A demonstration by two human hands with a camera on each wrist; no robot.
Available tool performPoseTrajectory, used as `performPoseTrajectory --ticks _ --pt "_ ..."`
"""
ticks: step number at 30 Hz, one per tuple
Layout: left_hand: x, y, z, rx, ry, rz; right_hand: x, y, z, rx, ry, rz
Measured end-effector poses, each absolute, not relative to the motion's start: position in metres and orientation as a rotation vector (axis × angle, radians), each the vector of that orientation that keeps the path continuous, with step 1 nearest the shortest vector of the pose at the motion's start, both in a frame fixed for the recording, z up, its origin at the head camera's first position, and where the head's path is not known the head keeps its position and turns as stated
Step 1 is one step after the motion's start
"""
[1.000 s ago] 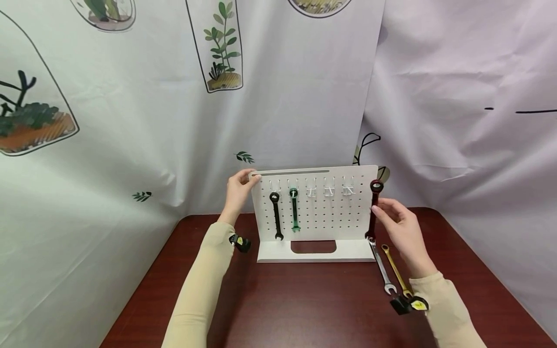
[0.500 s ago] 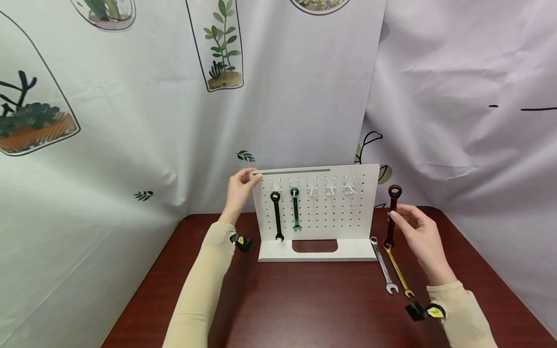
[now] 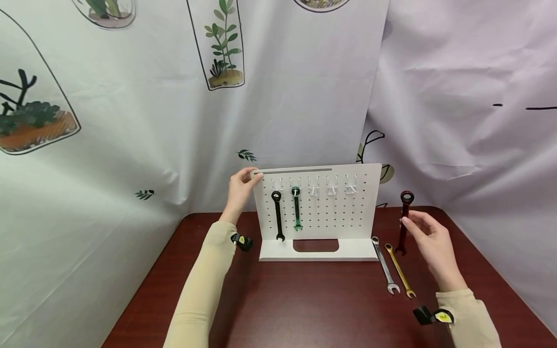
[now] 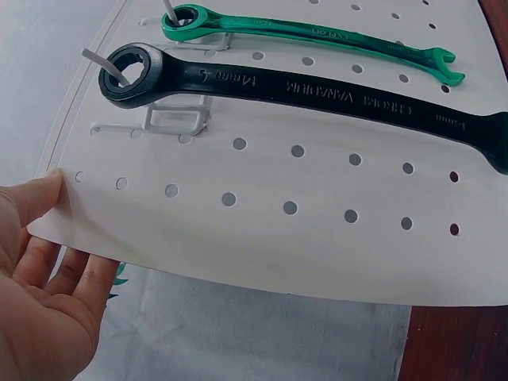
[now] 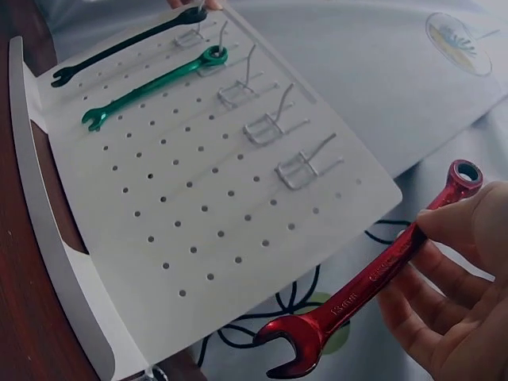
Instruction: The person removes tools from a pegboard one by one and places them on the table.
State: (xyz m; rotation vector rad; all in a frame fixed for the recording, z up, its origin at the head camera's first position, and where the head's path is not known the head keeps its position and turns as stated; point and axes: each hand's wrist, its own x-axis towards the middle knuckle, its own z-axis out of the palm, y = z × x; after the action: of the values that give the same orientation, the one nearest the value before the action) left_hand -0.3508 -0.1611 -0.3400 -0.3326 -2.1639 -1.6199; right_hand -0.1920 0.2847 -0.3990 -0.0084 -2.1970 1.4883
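My left hand (image 3: 239, 192) pinches the upper left corner of a white pegboard (image 3: 322, 212), thumb in front and fingers behind. In my right hand (image 3: 432, 241) a red combination wrench (image 5: 349, 298) is held upright by its shank, ring end up, to the right of the board. A black combination wrench (image 4: 309, 91) hangs by its ring end from the leftmost hook. Beside it a green combination wrench (image 4: 317, 32) hangs from another hook. Three white wire hooks (image 5: 298, 167) to the right of the green wrench carry nothing.
On the dark red table (image 3: 313, 304), a silver wrench (image 3: 385, 266) and a gold wrench (image 3: 400, 270) lie side by side at the board's right, below my right hand. A white curtain (image 3: 296, 111) printed with plants stands behind the board.
My right hand has moved right with the red wrench, from the board's right edge to beyond the gold wrench. My left hand stays at the board's corner.
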Motion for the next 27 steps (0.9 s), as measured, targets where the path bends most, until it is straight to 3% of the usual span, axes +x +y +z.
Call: performPoseTrajectory --ticks 27 --pt "-0.355 -0.161 -0.343 -0.335 -2.142 -1.636 -0.214 0.329 -0.439 -0.076 -2.461 1.376"
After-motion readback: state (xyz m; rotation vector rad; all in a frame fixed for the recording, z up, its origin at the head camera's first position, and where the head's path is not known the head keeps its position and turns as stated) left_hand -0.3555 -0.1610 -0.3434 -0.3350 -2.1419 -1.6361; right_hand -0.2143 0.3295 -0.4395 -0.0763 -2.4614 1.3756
